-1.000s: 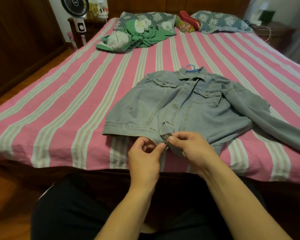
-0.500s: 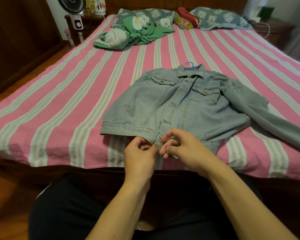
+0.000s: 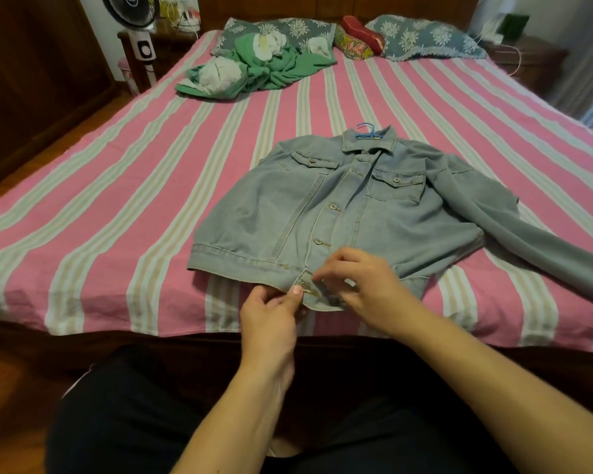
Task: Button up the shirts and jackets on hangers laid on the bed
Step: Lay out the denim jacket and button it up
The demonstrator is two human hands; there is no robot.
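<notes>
A light blue denim jacket (image 3: 374, 213) lies front up on the pink striped bed (image 3: 117, 206), on a blue hanger (image 3: 367, 130) whose hook shows above the collar. Buttons run down its front placket. My left hand (image 3: 271, 319) pinches the hem band right beside the lowest button (image 3: 303, 288). My right hand (image 3: 360, 285) hovers over the hem band just right of that button with curled fingers, and whether it pinches the cloth is hidden. The jacket's right sleeve stretches off to the right.
A crumpled green and white garment heap (image 3: 250, 68) lies near the headboard, with patterned pillows (image 3: 421, 39) behind it. A standing fan (image 3: 134, 25) is off the bed's far left corner. The bed's near edge runs just below my hands.
The lowest button now shows in the hem band between my hands. My right hand has lifted slightly and shifted right of the button. The camera view has tilted a little.
</notes>
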